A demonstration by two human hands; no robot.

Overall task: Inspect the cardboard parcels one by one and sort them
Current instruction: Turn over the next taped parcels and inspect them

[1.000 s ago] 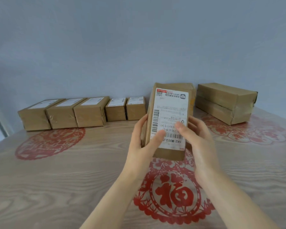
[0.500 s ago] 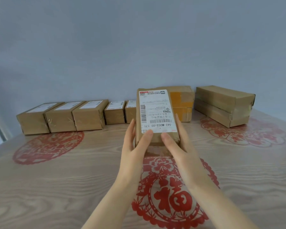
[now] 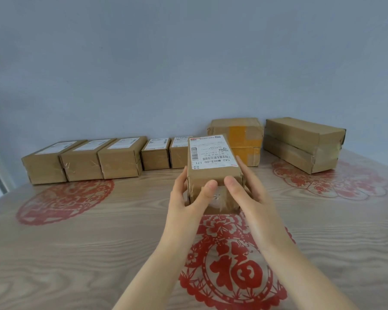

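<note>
The parcel [image 3: 213, 173] has tipped from upright to flat.

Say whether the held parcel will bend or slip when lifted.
Probably stiff: the parcel shows straight edges in the grip of left hand and right hand. Probably light: fingers alone hold it. Its taped near end may be slippery.

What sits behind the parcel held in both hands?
Behind the held parcel stands an orange-taped parcel; its lower left part is covered. The right end of a small labelled parcel is hidden too.
</note>
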